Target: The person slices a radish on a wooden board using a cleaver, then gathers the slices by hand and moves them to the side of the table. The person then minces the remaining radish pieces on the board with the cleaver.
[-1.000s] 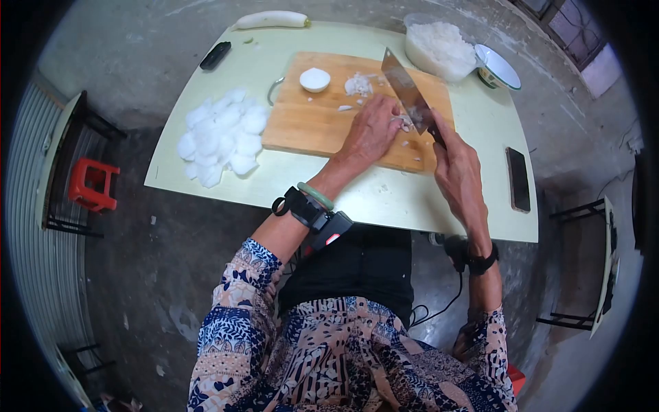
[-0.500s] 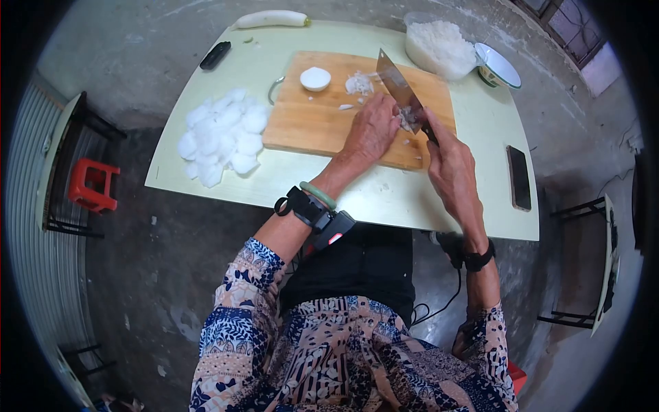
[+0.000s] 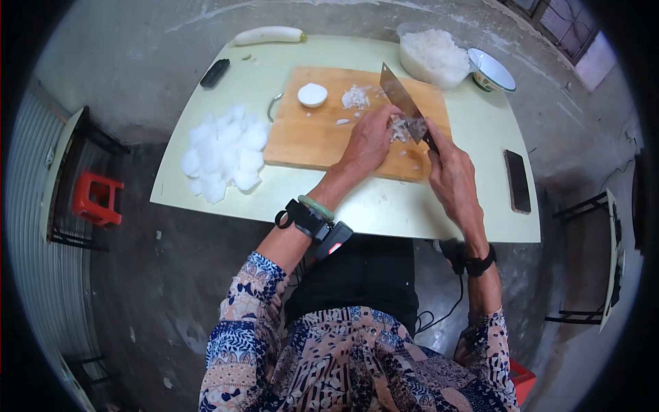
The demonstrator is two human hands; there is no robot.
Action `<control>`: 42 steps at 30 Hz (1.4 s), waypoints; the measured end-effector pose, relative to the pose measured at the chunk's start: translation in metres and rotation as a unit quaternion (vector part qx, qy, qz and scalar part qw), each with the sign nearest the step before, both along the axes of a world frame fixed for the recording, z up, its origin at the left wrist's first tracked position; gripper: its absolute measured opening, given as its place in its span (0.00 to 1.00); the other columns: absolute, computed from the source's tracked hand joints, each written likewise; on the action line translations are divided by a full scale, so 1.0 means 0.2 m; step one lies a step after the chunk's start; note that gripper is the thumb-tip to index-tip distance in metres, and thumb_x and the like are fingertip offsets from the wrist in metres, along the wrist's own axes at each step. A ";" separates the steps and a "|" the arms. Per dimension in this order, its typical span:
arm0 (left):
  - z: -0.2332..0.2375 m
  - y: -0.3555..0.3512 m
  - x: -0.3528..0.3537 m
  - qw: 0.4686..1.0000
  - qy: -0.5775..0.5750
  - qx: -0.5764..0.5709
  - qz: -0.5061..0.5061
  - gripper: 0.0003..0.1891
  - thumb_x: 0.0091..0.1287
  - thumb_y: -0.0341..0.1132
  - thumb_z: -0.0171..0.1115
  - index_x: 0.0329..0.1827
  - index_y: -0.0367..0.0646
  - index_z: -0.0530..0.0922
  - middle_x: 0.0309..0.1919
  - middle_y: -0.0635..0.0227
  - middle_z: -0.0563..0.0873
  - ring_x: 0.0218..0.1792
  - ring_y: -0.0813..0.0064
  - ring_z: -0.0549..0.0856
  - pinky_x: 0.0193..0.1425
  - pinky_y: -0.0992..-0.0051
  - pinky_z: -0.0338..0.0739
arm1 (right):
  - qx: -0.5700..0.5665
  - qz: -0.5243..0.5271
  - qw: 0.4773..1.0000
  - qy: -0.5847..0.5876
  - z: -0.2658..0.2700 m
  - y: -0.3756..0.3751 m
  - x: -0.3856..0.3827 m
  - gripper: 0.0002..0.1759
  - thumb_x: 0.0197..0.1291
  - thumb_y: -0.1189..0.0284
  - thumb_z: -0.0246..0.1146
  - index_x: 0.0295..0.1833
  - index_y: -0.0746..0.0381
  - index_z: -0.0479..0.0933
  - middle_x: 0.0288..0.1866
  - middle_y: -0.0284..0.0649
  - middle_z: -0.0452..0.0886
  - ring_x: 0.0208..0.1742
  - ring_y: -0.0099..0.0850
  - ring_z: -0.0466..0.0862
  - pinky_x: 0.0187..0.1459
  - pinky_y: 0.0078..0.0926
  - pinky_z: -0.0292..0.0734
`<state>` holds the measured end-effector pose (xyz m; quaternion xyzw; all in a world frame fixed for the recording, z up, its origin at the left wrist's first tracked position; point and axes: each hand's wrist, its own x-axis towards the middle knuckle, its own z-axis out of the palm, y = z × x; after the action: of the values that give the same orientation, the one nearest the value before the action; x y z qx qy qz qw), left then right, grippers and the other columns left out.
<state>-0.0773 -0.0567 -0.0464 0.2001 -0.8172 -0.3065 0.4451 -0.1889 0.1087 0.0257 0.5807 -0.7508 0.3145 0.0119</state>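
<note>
Tightly, right hand [image 3: 449, 173] around cleaver [image 3: 401, 101] (fisted)

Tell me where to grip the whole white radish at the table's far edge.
Take the white radish around its middle, from above, fingers across its width. It lies flat along the far edge of the table with nothing touching it; the ends taper and might slip.

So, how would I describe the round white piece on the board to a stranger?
Start at the pale table, then the wooden board on it. Near its far left corner sits a white piece: one whole disc, while the bits beside it are chopped small.
</note>
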 end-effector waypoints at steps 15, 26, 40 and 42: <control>-0.02 0.00 0.00 0.998 -0.011 0.007 0.062 0.07 0.65 0.24 0.70 0.44 0.37 0.81 0.43 0.55 0.82 0.47 0.51 0.84 0.53 0.57 0.79 | -0.021 0.038 0.999 -0.002 0.01 -0.03 0.01 0.35 0.68 0.84 0.58 0.81 0.56 0.69 0.50 0.59 0.86 0.48 0.59 0.86 0.51 0.53 0.81; 0.00 0.00 0.01 0.997 -0.039 0.027 0.060 0.05 0.66 0.24 0.69 0.40 0.36 0.81 0.41 0.54 0.81 0.47 0.49 0.84 0.53 0.56 0.78 | -0.018 0.022 1.000 -0.008 0.07 -0.01 0.04 0.35 0.69 0.83 0.58 0.81 0.56 0.69 0.49 0.58 0.86 0.48 0.57 0.87 0.51 0.52 0.81; -0.02 0.00 0.00 0.997 -0.028 -0.015 0.065 0.06 0.66 0.23 0.68 0.40 0.37 0.77 0.40 0.54 0.80 0.45 0.49 0.83 0.52 0.54 0.77 | -0.010 0.024 0.999 -0.021 0.02 0.00 0.05 0.36 0.68 0.84 0.59 0.81 0.57 0.69 0.49 0.59 0.85 0.48 0.58 0.86 0.51 0.51 0.80; -0.02 0.00 0.00 0.997 -0.039 -0.007 0.062 0.06 0.67 0.23 0.67 0.40 0.37 0.77 0.40 0.55 0.80 0.45 0.49 0.83 0.52 0.54 0.77 | -0.007 0.026 0.999 -0.026 0.02 -0.01 0.05 0.36 0.68 0.84 0.60 0.81 0.57 0.70 0.49 0.59 0.85 0.48 0.58 0.86 0.52 0.51 0.80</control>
<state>-0.0769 -0.0574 -0.0512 0.2589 -0.8224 -0.2643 0.4322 -0.1790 0.1077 0.0304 0.5915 -0.7332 0.3353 -0.0114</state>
